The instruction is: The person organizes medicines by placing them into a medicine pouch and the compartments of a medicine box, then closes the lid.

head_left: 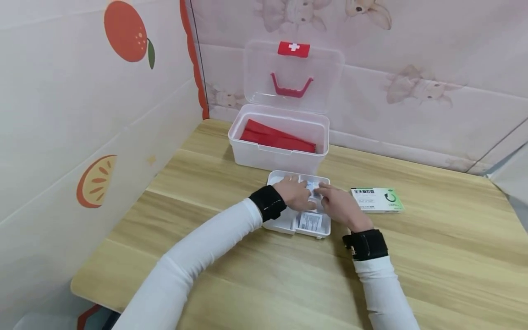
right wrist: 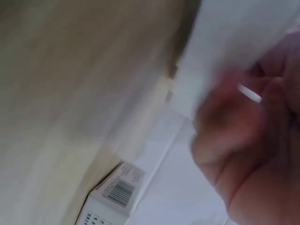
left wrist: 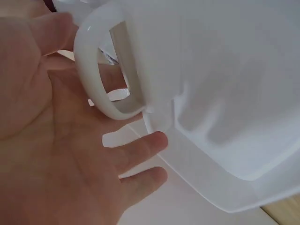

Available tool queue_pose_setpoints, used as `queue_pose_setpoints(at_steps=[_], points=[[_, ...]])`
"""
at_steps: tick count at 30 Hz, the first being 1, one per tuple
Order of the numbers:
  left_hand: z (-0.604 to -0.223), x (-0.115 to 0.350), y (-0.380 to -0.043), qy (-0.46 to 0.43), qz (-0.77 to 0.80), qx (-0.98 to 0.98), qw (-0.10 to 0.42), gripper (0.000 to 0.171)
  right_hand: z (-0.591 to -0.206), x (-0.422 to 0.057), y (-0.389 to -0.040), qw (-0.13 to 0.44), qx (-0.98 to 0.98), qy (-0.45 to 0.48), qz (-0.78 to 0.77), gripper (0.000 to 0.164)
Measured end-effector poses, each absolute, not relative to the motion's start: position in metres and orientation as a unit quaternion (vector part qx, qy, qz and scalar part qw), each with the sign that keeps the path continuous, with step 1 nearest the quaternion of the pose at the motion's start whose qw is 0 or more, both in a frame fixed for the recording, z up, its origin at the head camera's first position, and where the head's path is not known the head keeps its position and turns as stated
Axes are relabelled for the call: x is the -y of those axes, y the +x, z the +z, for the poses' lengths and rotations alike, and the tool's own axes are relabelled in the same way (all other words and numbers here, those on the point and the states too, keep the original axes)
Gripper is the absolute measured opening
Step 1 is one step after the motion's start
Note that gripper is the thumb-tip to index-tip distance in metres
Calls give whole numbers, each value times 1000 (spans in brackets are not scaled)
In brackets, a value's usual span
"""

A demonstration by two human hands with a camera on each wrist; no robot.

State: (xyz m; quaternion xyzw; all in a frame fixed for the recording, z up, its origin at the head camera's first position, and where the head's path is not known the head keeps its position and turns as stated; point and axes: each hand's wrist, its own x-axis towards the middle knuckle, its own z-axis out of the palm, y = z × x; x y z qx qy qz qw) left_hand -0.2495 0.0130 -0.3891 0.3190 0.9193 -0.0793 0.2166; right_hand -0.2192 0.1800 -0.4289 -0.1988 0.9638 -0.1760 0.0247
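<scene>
A white divided tray (head_left: 282, 223) lies on the table with small packets in its right compartments. My left hand (head_left: 292, 192) is over the tray's middle, its fingers spread. In the left wrist view those fingers (left wrist: 140, 147) extend beside the tray's white loop handle (left wrist: 84, 65). My right hand (head_left: 340, 207) reaches over the tray's right edge, fingertips at blue-and-white packets (head_left: 310, 186). In the right wrist view its fingers (right wrist: 225, 126) look bent but blurred, so whether they pinch anything is unclear. A printed packet (head_left: 310, 222) lies in the near right compartment.
Behind the tray stands a clear plastic first-aid box (head_left: 280, 159), its lid (head_left: 255, 73) raised, with a folded red item (head_left: 276, 139) inside. A white-and-green medicine box (head_left: 376, 200) lies right of the tray. Walls border the wooden table (head_left: 264, 279) at the left and back.
</scene>
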Motion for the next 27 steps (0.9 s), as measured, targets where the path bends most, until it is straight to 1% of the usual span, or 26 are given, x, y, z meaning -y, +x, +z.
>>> queue_pose_setpoints(at_steps=[3, 6, 9, 12, 15, 19, 24, 27], points=[[-389, -13, -250, 326, -88, -917, 214, 61, -429, -183, -218, 1, -957, -203, -206, 37], [-390, -12, -251, 331, -80, -915, 218, 62, -423, -188, -215, -3, -954, -185, -237, 36], [-387, -7, -253, 340, -58, -911, 225, 62, -410, -198, -210, -5, -958, -144, -249, 37], [-374, 4, -255, 351, -6, -910, 220, 62, -398, -216, -203, -1, -968, -85, -236, 41], [-353, 25, -255, 350, 84, -909, 210, 62, -390, -239, -196, 23, -977, -26, -208, 52], [-333, 62, -247, 326, 208, -902, 190, 62, -389, -262, -188, 49, -979, 34, -196, 73], [-331, 98, -238, 321, 287, -887, 170, 61, -395, -275, -185, 73, -972, 85, -205, 104], [-330, 104, -236, 320, 309, -880, 167, 58, -398, -280, -186, 98, -967, 95, -216, 117]])
